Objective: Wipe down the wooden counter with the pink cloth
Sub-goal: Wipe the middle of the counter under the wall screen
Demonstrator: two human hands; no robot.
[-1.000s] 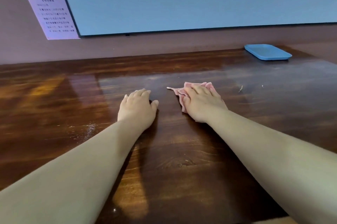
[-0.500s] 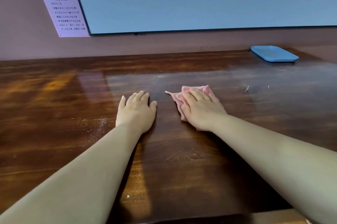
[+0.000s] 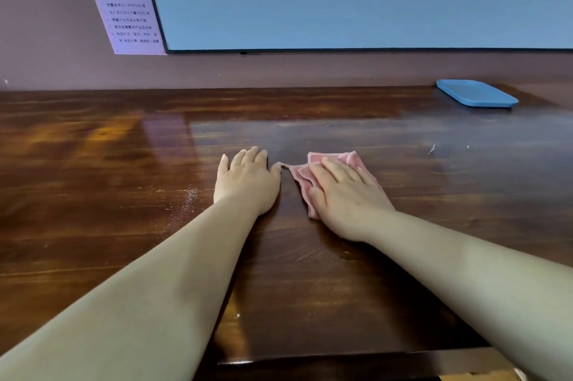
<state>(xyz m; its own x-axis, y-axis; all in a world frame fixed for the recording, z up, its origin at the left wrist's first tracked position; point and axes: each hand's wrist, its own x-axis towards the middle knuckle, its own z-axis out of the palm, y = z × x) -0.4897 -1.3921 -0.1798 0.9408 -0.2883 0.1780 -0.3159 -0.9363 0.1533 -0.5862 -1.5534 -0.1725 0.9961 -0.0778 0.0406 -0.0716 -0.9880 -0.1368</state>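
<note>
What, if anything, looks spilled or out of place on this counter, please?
Pale powdery specks are scattered on the wooden counter beside the left hand, and small crumbs lie right of the pink cloth.

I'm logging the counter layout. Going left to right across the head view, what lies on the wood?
Pale dust patch → left hand → pink cloth under the right hand → small crumbs → blue tray.

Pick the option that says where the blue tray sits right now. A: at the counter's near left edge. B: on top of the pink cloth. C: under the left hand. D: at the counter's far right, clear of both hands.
D: the blue tray lies far right on the wooden counter, well away from the left hand and from the right hand, which is flat on the pink cloth.
</note>
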